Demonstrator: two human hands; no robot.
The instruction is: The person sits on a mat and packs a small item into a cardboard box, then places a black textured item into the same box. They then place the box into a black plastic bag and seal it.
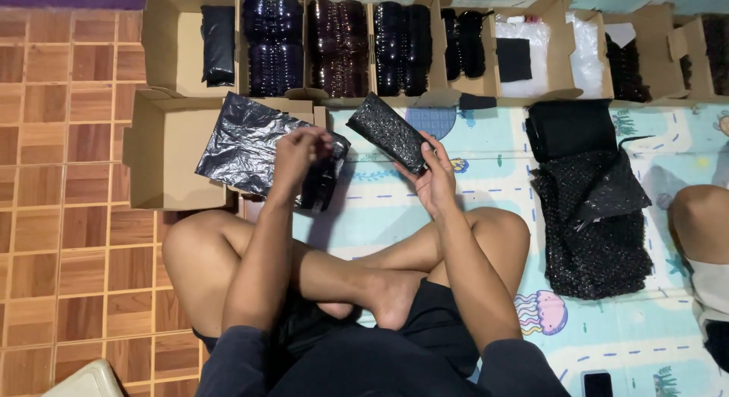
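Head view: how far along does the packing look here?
Done: several cardboard boxes along the top already hold rows of dark wrapped items. In hand: the right hand holds a black bubble-wrapped item, and the left hand holds a black plastic bag. Left: a pile of black bubble wrap and an unfilled box.

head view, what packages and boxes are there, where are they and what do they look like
Bubble-wrapped packet: right hand, long, black.
Plastic bag: left hand, crinkled, black.
Open box: left, brown cardboard.
Row of boxes: top, brown, dark bundles inside.
Bubble wrap pile: right, on mat, black.
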